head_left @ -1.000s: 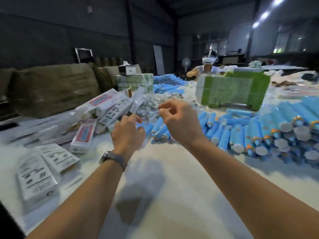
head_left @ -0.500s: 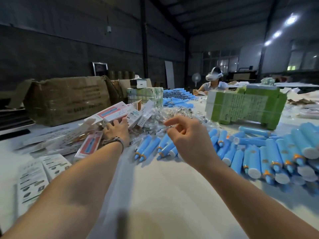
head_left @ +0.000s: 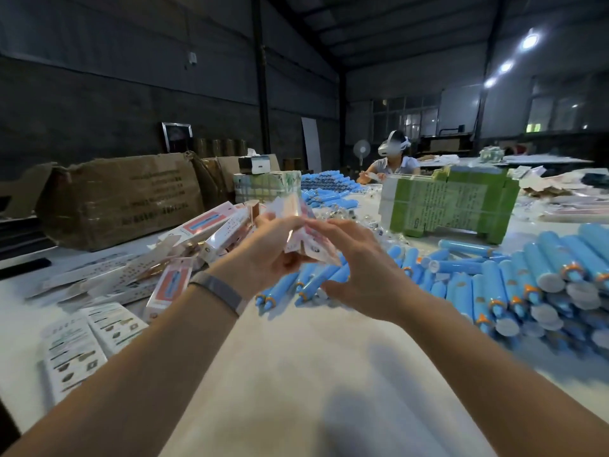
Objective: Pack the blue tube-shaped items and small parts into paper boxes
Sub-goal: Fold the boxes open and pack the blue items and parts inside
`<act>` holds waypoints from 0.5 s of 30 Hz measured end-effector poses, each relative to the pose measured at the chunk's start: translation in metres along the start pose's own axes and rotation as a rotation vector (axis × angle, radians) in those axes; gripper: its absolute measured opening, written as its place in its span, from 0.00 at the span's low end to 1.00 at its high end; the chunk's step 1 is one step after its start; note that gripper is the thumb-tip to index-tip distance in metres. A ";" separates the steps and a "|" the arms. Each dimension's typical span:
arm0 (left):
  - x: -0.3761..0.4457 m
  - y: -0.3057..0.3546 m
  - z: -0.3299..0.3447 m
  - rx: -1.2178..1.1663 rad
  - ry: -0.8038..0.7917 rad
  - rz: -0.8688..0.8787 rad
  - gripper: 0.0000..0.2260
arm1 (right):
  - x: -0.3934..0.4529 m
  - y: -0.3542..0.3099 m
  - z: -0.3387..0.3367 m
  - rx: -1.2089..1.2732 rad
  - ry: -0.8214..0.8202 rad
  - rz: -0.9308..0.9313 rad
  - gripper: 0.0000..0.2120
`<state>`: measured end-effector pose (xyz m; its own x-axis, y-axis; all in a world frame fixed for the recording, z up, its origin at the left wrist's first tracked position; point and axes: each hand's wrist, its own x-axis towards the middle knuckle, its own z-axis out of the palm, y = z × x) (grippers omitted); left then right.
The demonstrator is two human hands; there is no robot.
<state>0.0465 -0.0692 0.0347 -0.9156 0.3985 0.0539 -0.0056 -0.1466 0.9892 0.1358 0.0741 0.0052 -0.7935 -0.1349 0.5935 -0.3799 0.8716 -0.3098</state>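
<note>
My left hand (head_left: 263,255) and my right hand (head_left: 359,268) both hold a flat white-and-pink paper box (head_left: 296,222) above the table, the box tilted up and blurred. Under my hands lie a few blue tubes (head_left: 309,282) with orange collars. A large heap of blue tubes (head_left: 514,278) spreads over the right of the table. Small parts in clear bags (head_left: 349,216) lie beyond my hands. A loose pile of paper boxes (head_left: 211,232) sits to the left.
Printed leaflets (head_left: 82,341) lie at the near left. A big brown carton (head_left: 122,199) stands at the back left, a green bundle of boxes (head_left: 451,202) at the back right. Another person (head_left: 392,159) with a headset sits across the white table (head_left: 296,374).
My left hand has come back from the pile at the left with a paper box. My right hand has closed in on it, and both now hold it up.
</note>
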 end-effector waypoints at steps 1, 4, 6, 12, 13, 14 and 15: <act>-0.009 -0.005 0.010 -0.064 -0.052 -0.020 0.27 | -0.002 0.000 -0.003 -0.005 0.020 -0.038 0.39; -0.030 -0.013 0.037 -0.062 -0.161 -0.111 0.18 | -0.015 0.006 -0.015 -0.007 0.206 -0.072 0.26; -0.041 -0.018 0.045 0.064 -0.244 -0.155 0.21 | -0.029 0.011 -0.024 -0.003 0.286 -0.055 0.20; -0.029 -0.047 0.050 0.804 -0.056 0.381 0.32 | -0.039 0.027 -0.076 0.235 0.227 0.136 0.14; -0.026 -0.051 0.051 0.781 -0.132 0.437 0.34 | -0.038 0.028 -0.084 0.277 0.182 0.160 0.19; -0.024 -0.054 0.054 0.702 -0.242 0.461 0.34 | -0.039 0.028 -0.089 0.341 0.132 0.176 0.21; -0.025 -0.057 0.058 0.593 -0.358 0.465 0.31 | -0.040 0.027 -0.094 0.407 0.083 0.183 0.19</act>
<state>0.0930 -0.0180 -0.0155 -0.5884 0.6938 0.4153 0.6455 0.0936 0.7580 0.2016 0.1473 0.0429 -0.8305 0.0572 0.5540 -0.4059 0.6190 -0.6724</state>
